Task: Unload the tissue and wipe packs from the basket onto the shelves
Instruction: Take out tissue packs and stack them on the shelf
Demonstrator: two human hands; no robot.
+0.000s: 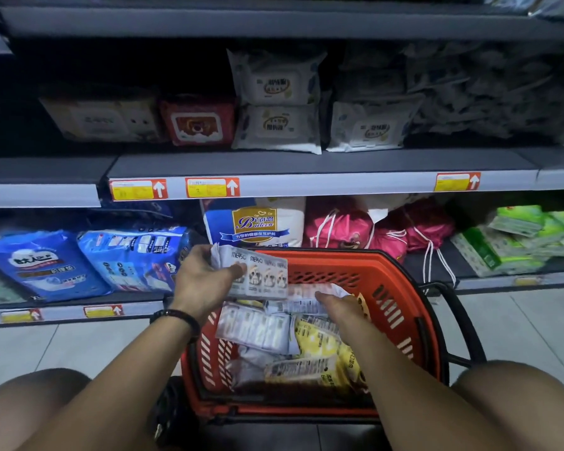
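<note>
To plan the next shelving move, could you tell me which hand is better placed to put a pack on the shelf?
The left hand: it grips a strip of tissue packs lifted above the basket, nearer the shelves. The right hand is down among the remaining packs.

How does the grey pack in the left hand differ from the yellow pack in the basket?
The grey tissue pack is gripped by the left hand above the red basket; the yellow pack lies inside it. The grey tissue pack shows a row of small animal pictures; the yellow pack shows dense print. Both are plastic-wrapped packs.
</note>
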